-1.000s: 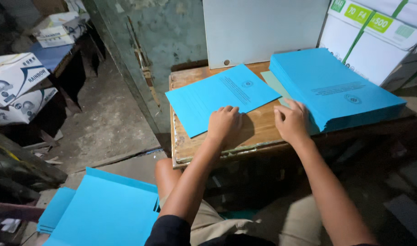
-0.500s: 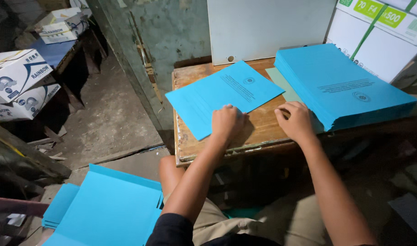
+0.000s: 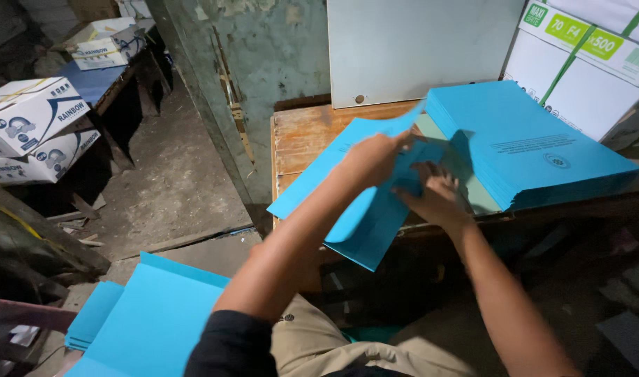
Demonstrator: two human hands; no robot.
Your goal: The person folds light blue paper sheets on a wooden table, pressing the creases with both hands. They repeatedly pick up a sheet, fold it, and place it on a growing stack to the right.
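A blue paper folder (image 3: 365, 209) is lifted off the wooden table (image 3: 302, 132) and partly folded, one flap hanging over the table's front edge. My left hand (image 3: 372, 157) grips its upper flap near the fold. My right hand (image 3: 435, 195) holds the folder from the right, fingers tucked under the sheet. Just to the right lies a thick stack of the same blue folders (image 3: 536, 150) on the table, with a pale green sheet (image 3: 466, 185) under it.
A second pile of blue folders (image 3: 145, 324) rests low at my left, by my knee. White paper-ream boxes (image 3: 592, 63) stand behind the stack. A white board (image 3: 417, 45) leans on the wall. More cartons (image 3: 30, 119) sit at far left.
The folder lay flat on the table under both hands; now both hands have lifted it and are bending it over. The view has shifted slightly left.
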